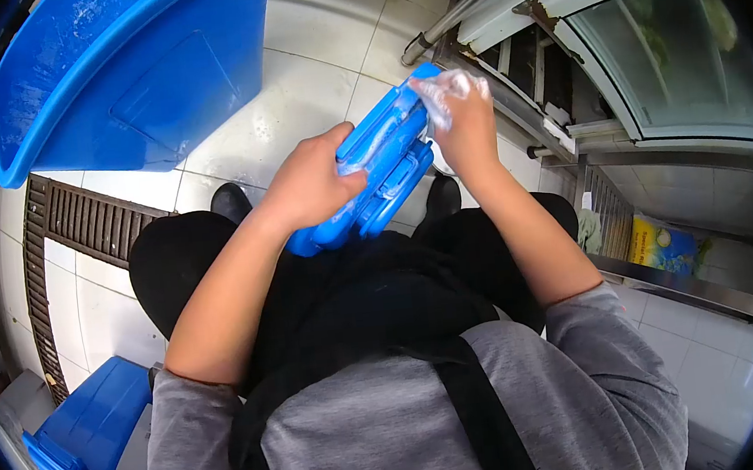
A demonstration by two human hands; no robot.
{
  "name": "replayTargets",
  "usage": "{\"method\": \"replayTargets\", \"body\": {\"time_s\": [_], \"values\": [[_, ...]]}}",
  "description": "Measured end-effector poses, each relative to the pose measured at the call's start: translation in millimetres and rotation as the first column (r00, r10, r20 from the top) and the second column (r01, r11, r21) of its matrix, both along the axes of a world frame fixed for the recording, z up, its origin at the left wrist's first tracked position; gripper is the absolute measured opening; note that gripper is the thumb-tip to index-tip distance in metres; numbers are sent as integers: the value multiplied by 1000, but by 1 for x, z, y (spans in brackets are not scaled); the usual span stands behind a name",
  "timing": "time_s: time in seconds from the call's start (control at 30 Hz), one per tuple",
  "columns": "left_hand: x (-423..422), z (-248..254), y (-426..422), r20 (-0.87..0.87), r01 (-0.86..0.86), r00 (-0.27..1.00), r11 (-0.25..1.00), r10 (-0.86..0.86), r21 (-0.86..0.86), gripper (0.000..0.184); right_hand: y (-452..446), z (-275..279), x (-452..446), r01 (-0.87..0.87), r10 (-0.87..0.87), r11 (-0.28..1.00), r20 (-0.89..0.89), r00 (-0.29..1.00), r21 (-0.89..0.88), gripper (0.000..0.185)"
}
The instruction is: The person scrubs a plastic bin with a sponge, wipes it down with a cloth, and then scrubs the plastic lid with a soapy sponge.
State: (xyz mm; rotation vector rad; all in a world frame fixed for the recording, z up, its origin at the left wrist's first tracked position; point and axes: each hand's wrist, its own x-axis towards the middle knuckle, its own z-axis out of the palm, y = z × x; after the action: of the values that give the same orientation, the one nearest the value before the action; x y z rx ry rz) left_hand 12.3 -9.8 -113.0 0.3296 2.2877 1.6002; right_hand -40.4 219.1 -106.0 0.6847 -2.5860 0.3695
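Observation:
Above my lap a blue plastic piece with clip-like flaps, perhaps a box lid (pixel 379 167), is held tilted, streaked with white suds. My left hand (pixel 312 182) grips its near left edge, thumb on the face toward me. At its far upper end my right hand (pixel 465 118) is closed and pressed against it, fingers coated in foam. Under those fingers shows a foamy white wad (pixel 441 102); whether it is a sponge, a cloth or only suds I cannot make out.
A large blue tub (pixel 189 81) stands at upper left on wet white tiles. A brown drain grate (pixel 94 217) runs along the floor. Stacked blue lids (pixel 97 434) lie at lower left. A glass-doored steel cabinet (pixel 649 55) and a yellow-blue bag (pixel 663 244) are on the right.

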Motion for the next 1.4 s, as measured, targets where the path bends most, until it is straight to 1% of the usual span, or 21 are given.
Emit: {"method": "replayTargets", "body": {"time_s": [0.03,0.1,0.17,0.23,0.43,0.5,0.57,0.63,0.7,0.77,0.83,0.93,0.97,1.03,1.1,1.17,1.23,1.3,1.33,1.37,1.4], "values": [[0,2,0,6,1,1000,1000,-1,-6,32,0,1,-1,34,-35,999,-7,999,-36,40],[-2,0,-1,-19,-10,1000,1000,10,1,32,-9,6,23,-68,69,997,27,997,-38,39],[-1,0,0,-29,-13,999,1000,13,12,33,-8,1,24,-90,92,996,55,994,-23,42],[-2,3,1,-10,-17,1000,1000,17,4,33,-3,3,4,19,-19,999,-4,1000,33,47],[-1,-2,-1,-47,1,999,1000,-2,-20,34,-6,6,17,-76,76,997,48,996,3,43],[-2,1,0,-42,0,999,1000,-1,-19,34,-2,9,1,19,-18,999,-35,999,28,41],[-1,3,0,-41,5,999,1000,-6,-27,34,-2,9,3,29,-29,999,-5,1000,-21,38],[0,3,-1,-40,15,999,1000,-16,-18,33,-8,5,23,-67,68,997,31,997,-36,38],[0,4,0,-40,13,999,999,-15,-36,32,-4,4,16,-82,84,994,21,996,-67,38],[2,4,1,-38,16,999,998,-18,-59,31,10,7,-12,140,-140,989,1,990,-55,37],[2,5,0,-39,13,999,999,-15,-33,31,8,8,-13,109,-108,992,16,994,-69,35],[2,1,-1,-37,-5,999,999,3,-36,31,-14,8,17,-66,66,996,-11,998,-60,14],[2,2,0,-36,1,999,999,-2,-36,31,-6,7,7,-61,61,996,-10,998,-60,14],[2,5,1,-31,12,999,999,-13,-42,31,11,11,-25,180,-176,982,59,983,-63,15],[4,3,0,-27,20,999,999,-21,-46,32,12,9,-18,173,-170,983,55,984,-62,19],[2,4,0,-27,13,1000,999,-14,-43,33,-2,7,6,-30,29,999,6,1000,20,26],[2,5,0,-8,16,1000,998,-17,-64,34,1,7,1,-31,30,999,18,999,27,29],[2,4,1,-10,21,1000,998,-21,-58,34,17,5,-25,94,-85,990,85,993,-108,33],[2,3,1,-15,26,1000,998,-27,-51,34,21,-7,-26,131,-117,986,134,984,-99,33],[1,3,1,-18,24,1000,998,-25,-52,34,12,-1,-18,129,-115,987,131,985,-101,33],[2,2,1,-24,9,1000,999,-10,-53,34,1,3,-2,33,-26,997,93,995,-68,33]]}}
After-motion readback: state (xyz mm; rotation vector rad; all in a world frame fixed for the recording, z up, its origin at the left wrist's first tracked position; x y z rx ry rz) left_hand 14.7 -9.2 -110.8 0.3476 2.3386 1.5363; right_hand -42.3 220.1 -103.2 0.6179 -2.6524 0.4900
